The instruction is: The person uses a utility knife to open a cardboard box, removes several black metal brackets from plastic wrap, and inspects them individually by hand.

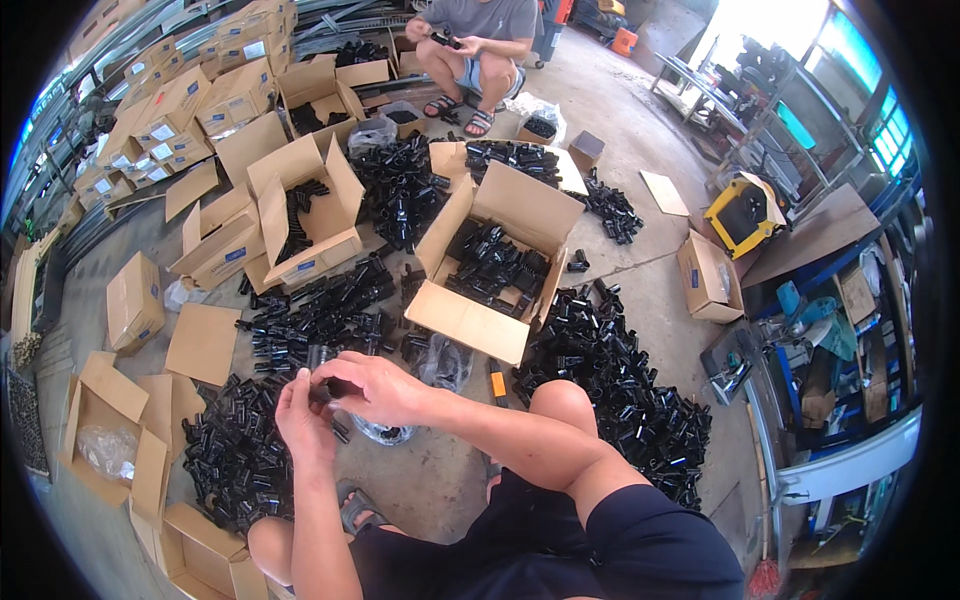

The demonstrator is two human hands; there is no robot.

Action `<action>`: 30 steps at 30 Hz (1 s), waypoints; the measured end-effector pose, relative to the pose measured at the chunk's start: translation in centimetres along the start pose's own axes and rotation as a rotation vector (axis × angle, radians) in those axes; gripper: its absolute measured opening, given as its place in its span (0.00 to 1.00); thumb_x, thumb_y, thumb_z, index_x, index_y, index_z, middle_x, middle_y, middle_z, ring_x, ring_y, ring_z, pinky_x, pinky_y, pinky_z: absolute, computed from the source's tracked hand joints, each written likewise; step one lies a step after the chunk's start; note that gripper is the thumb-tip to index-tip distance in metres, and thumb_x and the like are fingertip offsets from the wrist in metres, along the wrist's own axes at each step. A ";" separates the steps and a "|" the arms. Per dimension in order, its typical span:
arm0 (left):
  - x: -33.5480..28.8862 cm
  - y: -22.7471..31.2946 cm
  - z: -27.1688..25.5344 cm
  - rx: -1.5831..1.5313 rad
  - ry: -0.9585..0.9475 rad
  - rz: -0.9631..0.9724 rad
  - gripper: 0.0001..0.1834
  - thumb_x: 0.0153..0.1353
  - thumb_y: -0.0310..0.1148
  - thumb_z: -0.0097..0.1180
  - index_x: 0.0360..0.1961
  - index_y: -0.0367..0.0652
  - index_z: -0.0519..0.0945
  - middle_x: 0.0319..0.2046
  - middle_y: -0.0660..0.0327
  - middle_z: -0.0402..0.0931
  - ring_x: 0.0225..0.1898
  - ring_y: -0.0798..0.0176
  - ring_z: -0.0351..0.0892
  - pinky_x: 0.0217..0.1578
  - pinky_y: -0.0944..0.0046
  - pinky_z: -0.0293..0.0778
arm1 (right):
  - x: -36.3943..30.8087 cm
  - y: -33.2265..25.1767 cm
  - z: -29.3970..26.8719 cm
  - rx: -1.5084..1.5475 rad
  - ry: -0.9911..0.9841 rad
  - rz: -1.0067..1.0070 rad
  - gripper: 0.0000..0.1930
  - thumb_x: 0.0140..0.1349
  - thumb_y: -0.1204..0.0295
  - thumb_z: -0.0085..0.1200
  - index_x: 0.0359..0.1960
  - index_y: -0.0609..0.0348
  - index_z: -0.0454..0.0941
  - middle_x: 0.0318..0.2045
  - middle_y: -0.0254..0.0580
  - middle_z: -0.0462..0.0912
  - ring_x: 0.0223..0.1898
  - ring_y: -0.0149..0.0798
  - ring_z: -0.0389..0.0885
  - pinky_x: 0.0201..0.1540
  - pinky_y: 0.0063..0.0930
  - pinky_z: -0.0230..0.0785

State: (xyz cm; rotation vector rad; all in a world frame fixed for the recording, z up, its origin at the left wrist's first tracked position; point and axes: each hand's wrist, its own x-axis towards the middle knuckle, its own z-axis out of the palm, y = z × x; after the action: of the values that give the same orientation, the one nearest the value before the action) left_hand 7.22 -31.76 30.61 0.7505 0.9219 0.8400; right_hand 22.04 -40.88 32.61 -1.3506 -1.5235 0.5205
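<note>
My left hand (303, 418) and my right hand (378, 388) meet in front of me, above the floor. Both are closed on a short black tubular part (322, 393), mostly hidden by my fingers. Under my right hand stands a round container wrapped in clear plastic (385, 433), with small pieces in it that I cannot make out. A heap of black tubular parts (232, 455) lies by my left forearm, and a larger pile (640, 425) spreads to the right of my knee.
An open carton (470, 312) of black parts stands ahead, another carton (340, 235) to its left. A yellow-handled tool (499, 384) lies on the floor. Across the piles a squatting person (480, 45) holds a black part. Stacked boxes (180, 105) fill the far left; shelving (850, 340) lines the right.
</note>
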 end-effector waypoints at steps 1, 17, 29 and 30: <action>-0.1 0.1 0.2 0.028 -0.015 -0.030 0.10 0.73 0.39 0.59 0.39 0.44 0.80 0.33 0.65 0.82 0.32 0.69 0.82 0.32 0.69 0.80 | 0.0 0.0 -0.1 0.006 0.017 -0.013 0.20 0.59 0.78 0.61 0.55 0.60 0.77 0.44 0.49 0.83 0.43 0.51 0.83 0.44 0.38 0.77; -0.9 -0.2 0.3 0.443 -0.465 0.391 0.23 0.68 0.23 0.62 0.63 0.30 0.75 0.55 0.56 0.81 0.54 0.65 0.80 0.58 0.65 0.75 | 0.5 -1.6 -3.0 0.389 0.052 0.501 0.19 0.64 0.69 0.66 0.52 0.69 0.79 0.27 0.39 0.83 0.29 0.29 0.79 0.35 0.28 0.75; -0.5 -1.1 -0.8 0.318 -0.454 0.331 0.21 0.67 0.22 0.63 0.60 0.29 0.77 0.52 0.57 0.82 0.51 0.67 0.81 0.56 0.65 0.76 | 0.4 -1.2 -3.6 -0.055 0.068 0.271 0.22 0.57 0.63 0.71 0.49 0.64 0.81 0.30 0.43 0.84 0.31 0.39 0.84 0.38 0.33 0.77; -0.5 -1.2 -0.8 0.317 -0.447 0.329 0.21 0.67 0.22 0.63 0.60 0.29 0.77 0.52 0.57 0.82 0.51 0.67 0.81 0.56 0.65 0.76 | 0.3 -1.0 -3.5 -0.061 0.082 0.248 0.22 0.57 0.64 0.71 0.49 0.64 0.81 0.31 0.44 0.84 0.31 0.40 0.84 0.38 0.33 0.77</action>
State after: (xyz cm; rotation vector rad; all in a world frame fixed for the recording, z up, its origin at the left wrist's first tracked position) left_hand 6.63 -32.57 29.46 1.3309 0.5383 0.7709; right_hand 24.60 -41.93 35.02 -1.5999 -1.3224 0.5684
